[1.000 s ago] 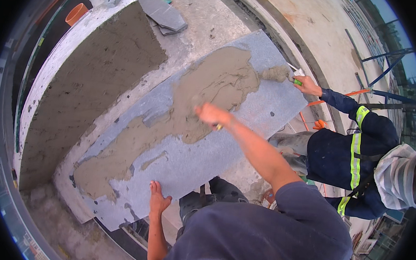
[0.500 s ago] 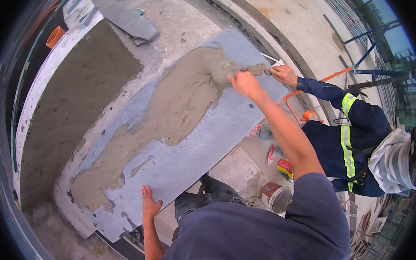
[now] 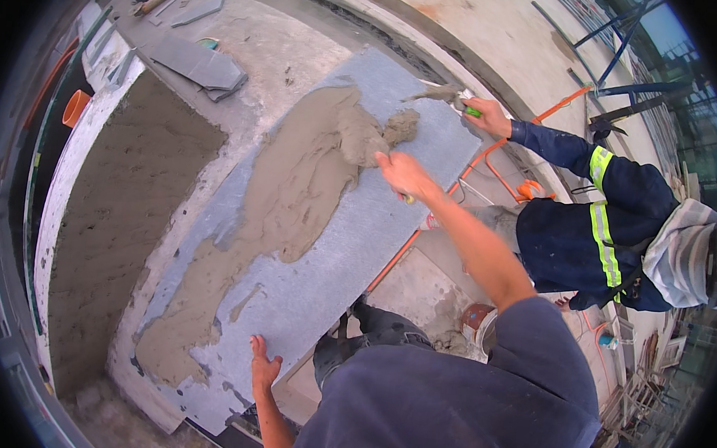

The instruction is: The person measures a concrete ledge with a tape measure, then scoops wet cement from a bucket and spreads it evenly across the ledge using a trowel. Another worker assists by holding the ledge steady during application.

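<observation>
A broad layer of wet grey mortar (image 3: 295,188) lies along a large blue-grey stone slab (image 3: 358,232). My right hand (image 3: 407,178) is closed at the mortar's far right edge. Below the fist pokes the yellowish end of a trowel handle (image 3: 409,199); its blade is hidden by my hand and the mortar. Flat on the slab's near edge rests my left hand (image 3: 264,367), fingers stretched out and holding nothing. From the right, a co-worker's hand (image 3: 489,117) holds a green-handled trowel (image 3: 442,93) over the slab's far corner, beside a small lump of mortar (image 3: 401,126).
A mortar-faced low wall (image 3: 132,212) borders the slab on the left. Cut stone pieces (image 3: 196,65) lie beyond it. The co-worker (image 3: 593,228) stands at right in a reflective-striped jacket. A bucket (image 3: 480,326) stands on the floor near my right side, and an orange tube (image 3: 492,154) runs behind the slab.
The co-worker's trowel has drawn back from the mortar, leaving a lump on the slab. My right hand has shifted slightly left and nearer. My left hand still rests on the slab.
</observation>
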Demonstrator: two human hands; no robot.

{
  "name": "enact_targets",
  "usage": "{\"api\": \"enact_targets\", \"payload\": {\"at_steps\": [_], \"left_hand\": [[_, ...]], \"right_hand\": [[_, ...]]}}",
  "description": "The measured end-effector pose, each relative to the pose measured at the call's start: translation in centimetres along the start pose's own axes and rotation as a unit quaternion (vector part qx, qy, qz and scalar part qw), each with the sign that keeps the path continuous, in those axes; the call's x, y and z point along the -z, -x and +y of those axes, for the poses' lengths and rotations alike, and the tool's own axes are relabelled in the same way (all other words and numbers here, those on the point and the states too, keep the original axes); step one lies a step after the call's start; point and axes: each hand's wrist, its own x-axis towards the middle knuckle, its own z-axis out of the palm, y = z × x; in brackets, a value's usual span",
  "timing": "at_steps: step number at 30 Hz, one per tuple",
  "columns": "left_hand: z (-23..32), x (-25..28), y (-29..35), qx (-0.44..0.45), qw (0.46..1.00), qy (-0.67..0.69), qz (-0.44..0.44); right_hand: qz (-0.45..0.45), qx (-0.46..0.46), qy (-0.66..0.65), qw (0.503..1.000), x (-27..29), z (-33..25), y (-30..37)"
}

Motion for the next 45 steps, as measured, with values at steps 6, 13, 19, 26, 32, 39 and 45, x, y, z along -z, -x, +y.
{"api": "enact_targets", "payload": {"at_steps": [6,13,19,26,32,39,45], "left_hand": [[1.0,0.4,0.2,0.007,1.0,0.027,0.003],[-0.2,0.2,-0.1,-0.019,1.0,0.0,-0.003],[-0.4,0.3,0.3,-0.04,0.999,-0.017,-0.002],[0.9,-0.1,0.0,-0.012,0.999,-0.045,0.018],[0.0,-0.4,-0.4,-0.013,1.0,-0.014,0.016],[1.6,-0.3,-1.2,-0.026,0.999,-0.002,0.025],[-1.2,-2.0,0.4,-0.021,0.998,0.025,0.045]], "right_hand": [[0.064,-0.147,-0.36,0.919,0.9,10.4,7.1],[-0.079,-0.202,-0.544,0.811,6.2,15.9,0.7],[-0.126,-0.161,-0.427,0.881,4.6,7.4,-8.0],[-0.118,0.045,0.167,0.978,-5.4,0.9,-4.1],[-0.006,0.232,0.364,0.902,-5.4,7.5,-0.2],[0.091,0.046,0.312,0.945,-1.7,18.6,-3.9],[-0.143,-0.052,0.08,0.985,-2.8,6.4,10.1]]}}
